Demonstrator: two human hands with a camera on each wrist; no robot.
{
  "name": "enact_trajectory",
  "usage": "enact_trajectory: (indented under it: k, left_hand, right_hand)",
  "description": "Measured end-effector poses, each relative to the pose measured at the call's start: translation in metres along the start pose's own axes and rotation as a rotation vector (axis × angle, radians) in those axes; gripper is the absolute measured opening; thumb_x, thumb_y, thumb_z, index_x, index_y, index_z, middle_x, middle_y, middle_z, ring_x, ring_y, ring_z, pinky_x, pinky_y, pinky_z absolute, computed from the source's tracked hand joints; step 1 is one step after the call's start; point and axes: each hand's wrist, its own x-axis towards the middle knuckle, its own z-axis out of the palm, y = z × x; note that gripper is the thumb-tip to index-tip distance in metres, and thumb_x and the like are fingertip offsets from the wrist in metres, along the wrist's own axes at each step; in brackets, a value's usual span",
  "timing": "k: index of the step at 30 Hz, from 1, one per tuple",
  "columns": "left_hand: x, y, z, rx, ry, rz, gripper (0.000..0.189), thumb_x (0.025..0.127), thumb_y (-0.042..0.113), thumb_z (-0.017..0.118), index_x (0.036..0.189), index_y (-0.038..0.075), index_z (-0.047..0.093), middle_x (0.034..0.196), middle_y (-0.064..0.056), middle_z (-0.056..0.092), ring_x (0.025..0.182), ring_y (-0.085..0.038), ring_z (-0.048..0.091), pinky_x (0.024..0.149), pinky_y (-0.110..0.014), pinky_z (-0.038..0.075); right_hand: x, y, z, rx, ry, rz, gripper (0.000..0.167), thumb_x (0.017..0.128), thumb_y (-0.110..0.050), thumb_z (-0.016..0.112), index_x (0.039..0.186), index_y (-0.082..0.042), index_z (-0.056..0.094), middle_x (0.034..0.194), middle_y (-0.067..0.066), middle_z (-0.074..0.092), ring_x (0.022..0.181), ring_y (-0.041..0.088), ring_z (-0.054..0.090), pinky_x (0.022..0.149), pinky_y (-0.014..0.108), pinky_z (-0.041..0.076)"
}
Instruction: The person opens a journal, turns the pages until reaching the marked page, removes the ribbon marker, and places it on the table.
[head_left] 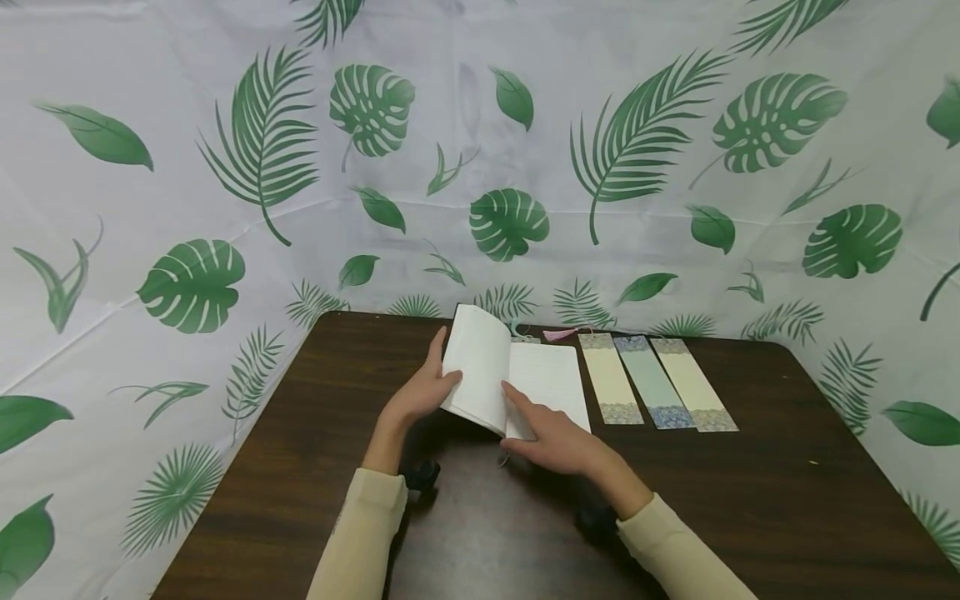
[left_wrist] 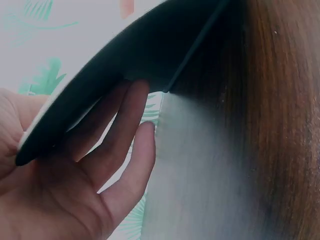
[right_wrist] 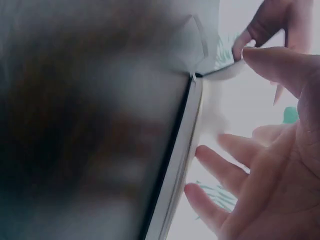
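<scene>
A notebook point(head_left: 474, 362) with a dark cover and blank-looking pages lies open, its left half tilted up off the table. My left hand point(head_left: 422, 392) holds that half by its outer edge, thumb on the page and fingers behind the dark cover point(left_wrist: 145, 50). In the right wrist view my right hand point(right_wrist: 265, 165) has its fingers extended, fingertips at the page side of the thick right half. From the head view, the right hand point(head_left: 558, 437) lies over the lower part of the right page point(head_left: 551, 379), near the fold. A thin ribbon loop point(right_wrist: 192, 42) hangs from the spine's lower end.
Three patterned bookmarks, a cream one point(head_left: 609, 379), a green-blue one point(head_left: 654, 383) and another cream one point(head_left: 693, 385), lie right of the notebook. A pink tassel point(head_left: 561, 334) rests behind it. The dark wooden table point(head_left: 787, 483) meets a leaf-print cloth point(head_left: 450, 167) at the back.
</scene>
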Motion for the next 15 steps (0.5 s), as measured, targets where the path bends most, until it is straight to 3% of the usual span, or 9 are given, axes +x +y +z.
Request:
enact_trajectory:
  k: [3,6,11,15]
  left_hand:
    - [0.0,-0.001,0.0,0.009,-0.003,0.006,0.086,0.11,0.011,0.043,0.171,0.013,-0.017,0.18,-0.019,-0.01,0.161,-0.04,0.02,0.131,-0.063,0.016]
    - [0.001,-0.002,0.0,0.01,-0.019,0.007,0.085,0.109,0.009,0.041,0.171,0.013,-0.018,0.18,-0.018,-0.011,0.164,-0.037,0.012,0.132,-0.062,0.011]
    - [0.003,-0.004,-0.002,0.003,-0.046,0.034,0.084,0.11,0.005,0.039,0.17,0.013,-0.019,0.18,-0.015,-0.014,0.165,-0.035,0.005,0.133,-0.061,0.01]
    - [0.002,-0.002,-0.003,0.005,-0.046,0.037,0.084,0.111,0.005,0.039,0.17,0.013,-0.019,0.18,-0.015,-0.015,0.166,-0.033,0.005,0.133,-0.06,0.01]
  right_hand:
    - [0.0,0.005,-0.002,-0.013,-0.003,0.038,0.09,0.104,-0.049,0.068,0.174,-0.02,0.02,0.167,0.017,0.047,0.148,0.04,0.052,0.117,0.065,0.041]
    - [-0.002,0.01,-0.005,-0.067,0.001,0.055,0.083,0.104,-0.049,0.068,0.171,-0.016,0.031,0.168,0.014,0.047,0.151,0.04,0.049,0.118,0.069,0.037]
    - [-0.004,0.018,-0.015,-0.177,-0.018,0.077,0.071,0.103,-0.049,0.068,0.163,-0.014,0.048,0.171,0.012,0.043,0.155,0.039,0.044,0.117,0.075,0.035]
    - [-0.006,0.023,-0.026,-0.171,-0.026,0.094,0.073,0.101,-0.048,0.071,0.161,-0.012,0.051,0.172,0.017,0.041,0.155,0.044,0.043,0.118,0.073,0.035]
